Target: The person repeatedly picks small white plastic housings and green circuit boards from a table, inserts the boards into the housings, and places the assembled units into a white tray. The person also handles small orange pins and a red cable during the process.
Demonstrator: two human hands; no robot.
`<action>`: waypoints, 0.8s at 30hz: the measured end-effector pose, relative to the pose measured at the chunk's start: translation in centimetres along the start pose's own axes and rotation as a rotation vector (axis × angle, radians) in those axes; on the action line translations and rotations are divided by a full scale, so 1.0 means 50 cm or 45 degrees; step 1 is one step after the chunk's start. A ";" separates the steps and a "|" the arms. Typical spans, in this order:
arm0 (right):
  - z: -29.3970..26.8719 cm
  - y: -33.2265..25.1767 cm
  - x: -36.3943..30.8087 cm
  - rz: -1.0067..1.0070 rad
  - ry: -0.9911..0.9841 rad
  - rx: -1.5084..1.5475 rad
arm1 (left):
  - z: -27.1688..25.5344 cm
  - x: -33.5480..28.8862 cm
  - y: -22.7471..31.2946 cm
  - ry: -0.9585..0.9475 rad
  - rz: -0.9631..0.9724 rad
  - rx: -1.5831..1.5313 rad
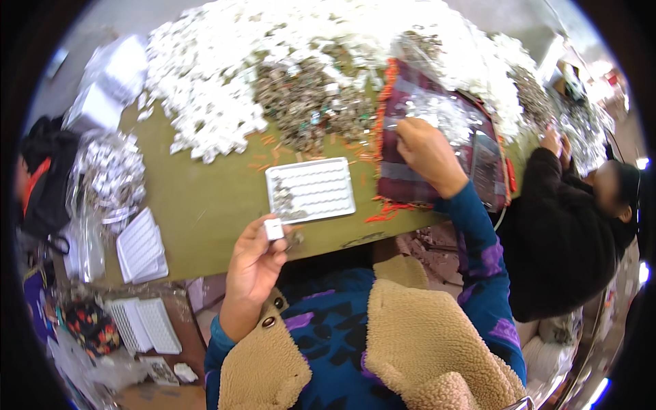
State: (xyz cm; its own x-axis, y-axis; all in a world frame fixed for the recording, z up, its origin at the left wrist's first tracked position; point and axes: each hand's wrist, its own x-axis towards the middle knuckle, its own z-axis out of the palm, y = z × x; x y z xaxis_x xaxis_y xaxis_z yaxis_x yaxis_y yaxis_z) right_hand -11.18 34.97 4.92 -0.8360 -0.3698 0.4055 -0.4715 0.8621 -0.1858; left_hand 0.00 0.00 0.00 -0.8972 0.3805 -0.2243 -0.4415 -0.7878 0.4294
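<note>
My left hand (254,256) is raised at the table's near edge, pinching a small white square plastic piece (273,229) between thumb and fingers. Just beyond it lies a white ridged tray (313,184), with small greyish parts along its left side. My right hand (427,152) is over a dark plaid cloth (400,164) with an orange fringe. Its fingers are curled together beside a heap of small clear, shiny pieces (441,113); what they hold, if anything, is hidden.
White plastic pieces (205,75) and brownish metal parts (307,96) are heaped across the far side of the green table (198,219). At left are a clear bag of pieces (109,171) and stacked white trays (142,246). A person in black (567,239) works close on my right.
</note>
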 end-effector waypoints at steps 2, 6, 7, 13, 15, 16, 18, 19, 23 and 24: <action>-0.039 -0.056 -0.017 0.143 0.116 0.197 | 0.033 -0.004 -0.030 0.092 0.018 0.028; -0.018 -0.248 -0.058 0.290 0.039 1.073 | 0.047 -0.018 -0.037 -0.023 0.021 0.024; -0.006 -0.284 -0.058 0.274 0.011 1.243 | 0.048 -0.020 -0.035 -0.024 0.022 0.021; 0.045 -0.354 -0.046 0.157 -0.012 1.484 | 0.060 -0.035 -0.024 -0.041 0.113 0.071; 0.060 -0.358 -0.046 0.137 0.059 1.495 | 0.062 -0.036 -0.023 -0.027 0.131 0.120; 0.065 -0.358 -0.047 0.153 0.046 1.517 | 0.063 -0.036 -0.023 -0.010 0.139 0.156; 0.072 -0.360 -0.048 0.176 0.054 1.559 | 0.065 -0.035 -0.022 0.021 0.152 0.210; 0.071 -0.358 -0.048 0.155 0.041 1.504 | 0.067 -0.034 -0.022 0.033 0.159 0.226; 0.063 -0.352 -0.053 0.049 0.004 1.313 | 0.072 -0.030 -0.031 0.105 0.190 0.299; 0.063 -0.351 -0.057 0.028 -0.019 1.269 | 0.072 -0.030 -0.033 0.123 0.202 0.317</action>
State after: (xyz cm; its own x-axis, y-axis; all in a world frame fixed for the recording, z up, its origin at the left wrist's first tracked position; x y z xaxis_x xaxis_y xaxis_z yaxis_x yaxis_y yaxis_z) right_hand -1.43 19.77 4.20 -0.8475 -0.3677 0.3827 -0.4703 0.1863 -0.8626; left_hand 2.00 2.46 2.75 -0.9549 0.2053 -0.2144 -0.2966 -0.6861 0.6642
